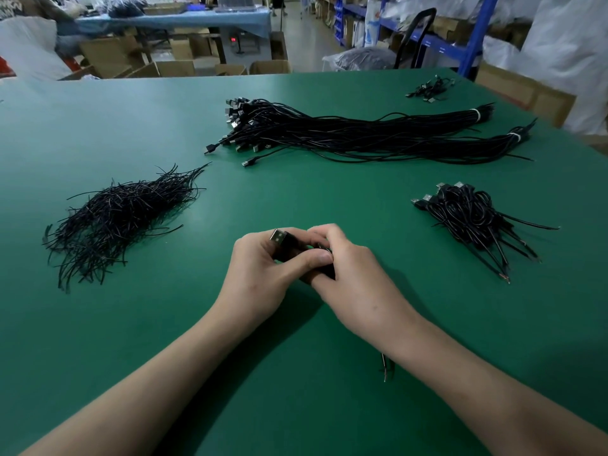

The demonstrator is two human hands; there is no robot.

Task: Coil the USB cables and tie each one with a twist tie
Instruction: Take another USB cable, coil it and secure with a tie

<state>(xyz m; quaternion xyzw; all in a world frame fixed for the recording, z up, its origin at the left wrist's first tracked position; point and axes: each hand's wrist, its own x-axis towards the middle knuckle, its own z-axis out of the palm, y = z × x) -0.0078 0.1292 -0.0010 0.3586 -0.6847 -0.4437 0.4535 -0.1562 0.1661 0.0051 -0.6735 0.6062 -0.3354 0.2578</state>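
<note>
At the near centre of the surface (296, 192) both hands meet over one cable (289, 250), gathered into a small coil and lifted just clear of the green top. The left hand (263, 268) is wrapped round the coil, thumb pressed across it, so the loops cannot spring apart; the plug (278, 236) sticks out at 12 o'clock between thumb and forefinger. The right hand (345, 274) has its fingers curled tight against the same coil from the 3 o'clock side, a grip that suits twisting a tie shut, though no tie can be made out between the fingers. A bare-ended tail (384, 366) shows at 5 o'clock below the right forearm; it looks like this cable's loose end, but the link is hidden. Neither hand has any open span; both are closed on the cable. Stock is laid out to suit each hand: ties (121, 218) heaped at 9 to 10 o'clock, within the left hand's reach; the bundle (345, 133) of straight cables at 12 to 1 o'clock, plugs turned toward 11 o'clock for easy picking; finished coils (473, 218) piled at 3 o'clock, where the right hand can drop them. A smaller heap (427, 88) lies far off at 1 o'clock. My reading is that tying is under way and most of the stock is not yet coiled.
</note>
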